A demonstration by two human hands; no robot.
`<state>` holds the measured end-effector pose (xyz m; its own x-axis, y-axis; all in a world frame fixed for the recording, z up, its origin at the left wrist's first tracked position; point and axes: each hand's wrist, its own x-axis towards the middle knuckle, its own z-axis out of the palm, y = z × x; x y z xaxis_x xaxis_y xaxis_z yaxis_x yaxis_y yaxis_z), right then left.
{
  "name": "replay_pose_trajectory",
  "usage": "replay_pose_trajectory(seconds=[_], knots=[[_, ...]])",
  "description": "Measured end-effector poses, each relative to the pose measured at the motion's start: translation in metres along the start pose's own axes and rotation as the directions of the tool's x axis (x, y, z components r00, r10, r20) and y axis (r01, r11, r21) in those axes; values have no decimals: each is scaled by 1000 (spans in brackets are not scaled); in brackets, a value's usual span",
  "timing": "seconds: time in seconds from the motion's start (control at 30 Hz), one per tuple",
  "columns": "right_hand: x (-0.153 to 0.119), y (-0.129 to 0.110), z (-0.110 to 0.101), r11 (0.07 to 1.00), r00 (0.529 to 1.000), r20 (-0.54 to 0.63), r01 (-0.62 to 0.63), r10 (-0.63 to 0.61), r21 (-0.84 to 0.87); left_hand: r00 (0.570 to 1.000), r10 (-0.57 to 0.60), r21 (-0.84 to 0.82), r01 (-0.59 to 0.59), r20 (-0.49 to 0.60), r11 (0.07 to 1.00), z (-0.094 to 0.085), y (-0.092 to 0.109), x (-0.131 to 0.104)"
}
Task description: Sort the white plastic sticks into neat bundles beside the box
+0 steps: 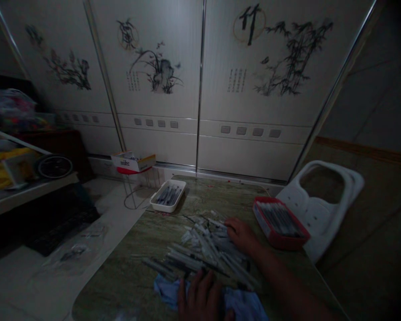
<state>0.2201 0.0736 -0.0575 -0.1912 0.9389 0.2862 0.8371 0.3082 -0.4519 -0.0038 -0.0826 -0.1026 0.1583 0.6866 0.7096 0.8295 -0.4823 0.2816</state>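
Observation:
A loose pile of pens (203, 245), clear or whitish barrels with some dark parts, lies across the middle of the table. My right hand (242, 234) is at the pile's right side, fingers curled in, with the end of a whitish pen (216, 222) at its fingertips; the dim light blurs the grip. Near the front edge, my left hand (200, 296) rests with fingers apart on a crumpled blue cloth (169, 290), just below several pens. To the right stands a red box (289, 243) filled with pens in rows. A white tray (169, 208) at the back left holds dark, slim pens.
The green marbled table (127, 267) has a rounded front-left corner. A white folding chair (321, 209) stands beyond the red box. At the back left, a printed carton (133, 164) sits on a red stool (135, 170). Plastic bags (76, 256) lie on the floor.

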Motion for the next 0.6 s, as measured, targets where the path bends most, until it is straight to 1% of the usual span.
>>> replay_pose_trajectory(seconds=[0.1, 0.27, 0.4, 0.53, 0.6], knots=[[-5, -5, 3, 995, 998, -24, 65, -64, 81, 1000, -9, 12, 9, 21, 1000, 0, 1, -2], [-9, -11, 6, 978, 992, -36, 126, -121, 166, 993, -31, 51, 25, 110, 998, 0, 1, -5], [-13, -22, 2, 972, 987, -15, 161, -161, 173, 987, -56, 38, 51, 149, 998, 0, 1, -6], [-16, -34, -3, 973, 985, 16, 170, -174, 158, 988, -52, 12, 51, 142, 999, -2, 2, -5], [-18, -41, -6, 967, 978, 13, 202, -207, 158, 989, -49, 3, 49, 138, 999, -4, 4, -4]])
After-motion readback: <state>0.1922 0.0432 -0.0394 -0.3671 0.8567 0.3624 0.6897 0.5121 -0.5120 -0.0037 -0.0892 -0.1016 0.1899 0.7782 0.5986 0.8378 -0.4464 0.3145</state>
